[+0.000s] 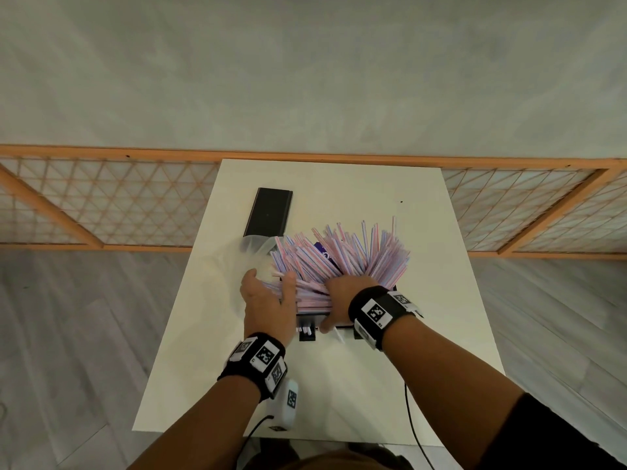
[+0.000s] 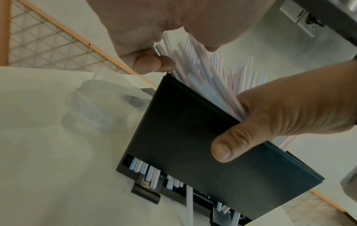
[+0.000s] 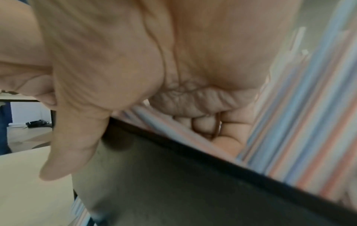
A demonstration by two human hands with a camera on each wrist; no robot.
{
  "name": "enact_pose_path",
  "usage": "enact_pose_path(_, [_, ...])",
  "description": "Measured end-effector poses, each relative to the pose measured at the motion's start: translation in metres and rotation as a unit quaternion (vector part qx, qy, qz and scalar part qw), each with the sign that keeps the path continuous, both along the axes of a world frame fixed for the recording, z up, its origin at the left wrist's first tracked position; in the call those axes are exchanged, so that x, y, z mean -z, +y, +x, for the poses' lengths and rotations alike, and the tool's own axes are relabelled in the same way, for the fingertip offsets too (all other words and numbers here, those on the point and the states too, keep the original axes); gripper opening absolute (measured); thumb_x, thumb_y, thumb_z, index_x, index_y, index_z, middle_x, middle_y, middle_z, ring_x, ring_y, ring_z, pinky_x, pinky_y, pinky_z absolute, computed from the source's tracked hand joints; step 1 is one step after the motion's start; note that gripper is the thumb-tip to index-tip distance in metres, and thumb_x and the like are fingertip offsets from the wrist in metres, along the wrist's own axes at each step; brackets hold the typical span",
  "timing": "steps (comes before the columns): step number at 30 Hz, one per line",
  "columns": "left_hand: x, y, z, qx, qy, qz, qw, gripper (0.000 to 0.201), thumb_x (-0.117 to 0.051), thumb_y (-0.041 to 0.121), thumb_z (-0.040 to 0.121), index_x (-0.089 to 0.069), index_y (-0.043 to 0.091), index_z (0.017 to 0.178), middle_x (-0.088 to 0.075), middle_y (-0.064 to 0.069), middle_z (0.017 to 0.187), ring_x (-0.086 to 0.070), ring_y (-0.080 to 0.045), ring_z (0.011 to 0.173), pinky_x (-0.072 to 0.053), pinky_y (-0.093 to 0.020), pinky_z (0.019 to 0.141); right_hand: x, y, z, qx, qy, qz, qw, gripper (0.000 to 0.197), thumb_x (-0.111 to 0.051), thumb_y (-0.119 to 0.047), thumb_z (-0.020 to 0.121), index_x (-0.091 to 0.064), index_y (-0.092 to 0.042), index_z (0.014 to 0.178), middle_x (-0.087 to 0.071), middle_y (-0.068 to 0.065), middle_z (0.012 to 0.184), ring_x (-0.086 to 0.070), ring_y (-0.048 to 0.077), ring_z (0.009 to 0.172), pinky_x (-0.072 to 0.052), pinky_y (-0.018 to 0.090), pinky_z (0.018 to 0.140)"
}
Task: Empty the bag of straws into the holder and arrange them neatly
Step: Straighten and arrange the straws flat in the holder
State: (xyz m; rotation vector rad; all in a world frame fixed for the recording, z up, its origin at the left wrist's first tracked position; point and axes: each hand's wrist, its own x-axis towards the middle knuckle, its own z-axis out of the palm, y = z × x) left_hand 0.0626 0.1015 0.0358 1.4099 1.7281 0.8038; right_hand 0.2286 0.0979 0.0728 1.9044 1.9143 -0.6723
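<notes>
Straws (image 1: 342, 262), striped pink and blue on white, stood in a thick fanned-out mass in the black holder (image 2: 193, 137) near the middle of the white table (image 1: 339, 385), their far ends splaying away from me. At the far left of the table lay the clear plastic bag (image 1: 252, 247), crumpled and touching the near end of a flat black lid (image 1: 269, 212) that lay beyond it. Just right of the bag, my left hand (image 1: 268, 300) was at the left side of the bundle; the left wrist view showed its fingers curled around a clump of straws just above the holder's top edge, thumb on one side and fingers on the other. Below that, along the holder's lower slot (image 2: 148, 169), short lengths of straw showed through the opening, and one straw poked out past the bottom edge.

To the right, my right hand (image 1: 342, 293) was at the near side of the bundle. Its thumb (image 2: 224, 146) lay against the holder's dark front wall, while the fingers (image 3: 204, 122) were bent over the top edge and curled in among the straws, so it gripped wall and straws together. Both wrists wore black bands with printed square markers. Behind the table ran a wooden lattice screen (image 1: 529, 205), with grey plank flooring on either side.
</notes>
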Motion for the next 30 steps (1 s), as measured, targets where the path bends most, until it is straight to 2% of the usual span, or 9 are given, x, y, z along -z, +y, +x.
enact_pose_path(3, [-0.002, 0.0, -0.004, 0.017, 0.011, 0.013, 1.0, 0.075, -0.051, 0.061, 0.095, -0.031, 0.014, 0.149, -0.037, -0.01, 0.15, -0.061, -0.031, 0.118, -0.055, -0.046, 0.098, -0.002, -0.004, 0.002, -0.004, 0.009, 0.012, 1.0, 0.057, -0.08, -0.057, 0.073, -0.053, -0.019, 0.107, -0.06, -0.001, 0.092, -0.058, 0.024, 0.079, -0.048, 0.035, 0.066])
enact_pose_path(7, [-0.001, -0.01, -0.007, 0.069, 0.016, 0.056, 0.996, 0.056, -0.05, 0.055, 0.099, -0.043, 0.02, 0.141, -0.048, -0.001, 0.134, -0.059, -0.022, 0.115, -0.055, -0.042, 0.098, -0.006, -0.009, -0.002, 0.002, 0.04, 0.05, 0.998, 0.049, -0.077, -0.047, 0.08, -0.052, -0.016, 0.11, -0.056, -0.001, 0.09, -0.057, 0.023, 0.079, -0.045, 0.033, 0.064])
enact_pose_path(11, [0.008, -0.021, -0.008, 0.128, 0.051, 0.07, 0.988, 0.066, -0.036, 0.066, 0.098, -0.03, 0.027, 0.152, -0.055, 0.002, 0.137, -0.052, -0.019, 0.126, -0.051, -0.044, 0.104, -0.009, -0.019, 0.0, -0.006, 0.076, 0.098, 0.992, 0.032, -0.069, -0.036, 0.087, -0.054, -0.017, 0.107, -0.055, 0.0, 0.091, -0.058, 0.022, 0.081, -0.043, 0.032, 0.064])
enact_pose_path(14, [0.012, -0.025, -0.011, 0.152, 0.046, 0.044, 0.986, 0.071, -0.035, 0.067, 0.098, -0.023, 0.027, 0.155, -0.054, 0.002, 0.143, -0.055, -0.018, 0.128, -0.051, -0.04, 0.107, -0.006, -0.028, 0.007, -0.004, 0.097, 0.111, 0.989, 0.03, -0.061, -0.031, 0.094, -0.057, -0.014, 0.118, -0.06, 0.005, 0.103, -0.058, 0.022, 0.09, -0.046, 0.033, 0.072])
enact_pose_path(17, [0.004, -0.026, -0.017, 0.139, 0.053, 0.057, 0.987, 0.056, -0.046, 0.046, 0.104, -0.035, 0.021, 0.153, -0.052, 0.002, 0.144, -0.051, -0.017, 0.131, -0.04, -0.026, 0.108, 0.002, -0.037, 0.013, 0.009, 0.117, 0.123, 0.985, 0.025, -0.049, -0.029, 0.102, -0.063, -0.013, 0.116, -0.067, 0.007, 0.108, -0.064, 0.027, 0.101, -0.052, 0.036, 0.081])
enact_pose_path(24, [-0.004, -0.02, -0.022, 0.072, -0.002, 0.018, 0.997, 0.044, -0.065, 0.026, 0.098, -0.052, 0.018, 0.139, -0.048, 0.001, 0.132, -0.063, -0.011, 0.099, -0.053, -0.026, 0.088, 0.019, -0.053, 0.0, 0.011, 0.149, 0.146, 0.978, 0.033, -0.043, -0.012, 0.1, -0.06, -0.013, 0.128, -0.066, 0.007, 0.119, -0.064, 0.027, 0.108, -0.053, 0.037, 0.089])
enact_pose_path(26, [-0.003, -0.017, -0.021, 0.075, 0.007, 0.02, 0.997, 0.037, -0.066, 0.023, 0.097, -0.06, 0.016, 0.132, -0.053, -0.001, 0.128, -0.064, -0.012, 0.097, -0.054, -0.025, 0.087, 0.02, -0.058, -0.007, 0.008, 0.175, 0.159, 0.972, 0.042, -0.045, -0.011, 0.099, -0.053, -0.011, 0.14, -0.059, 0.008, 0.136, -0.058, 0.026, 0.123, -0.048, 0.036, 0.103])
enact_pose_path(28, [-0.002, -0.016, -0.023, 0.084, 0.015, 0.028, 0.996, 0.035, -0.069, 0.024, 0.094, -0.064, 0.017, 0.128, -0.057, 0.001, 0.121, -0.065, -0.015, 0.102, -0.053, -0.025, 0.086, 0.018, -0.065, -0.01, 0.013, 0.207, 0.17, 0.963, 0.05, -0.046, -0.015, 0.101, -0.042, -0.009, 0.151, -0.045, 0.008, 0.155, -0.043, 0.023, 0.142, -0.031, 0.029, 0.118])
enact_pose_path(30, [-0.003, -0.016, -0.025, 0.091, 0.044, 0.057, 0.993, 0.036, -0.072, 0.026, 0.091, -0.065, 0.019, 0.126, -0.059, 0.004, 0.119, -0.061, -0.015, 0.11, -0.053, -0.03, 0.091, 0.014, -0.073, -0.008, 0.024, 0.233, 0.207, 0.95, 0.05, -0.047, -0.017, 0.102, -0.044, -0.009, 0.151, -0.044, 0.007, 0.157, -0.04, 0.02, 0.145, -0.022, 0.02, 0.118])
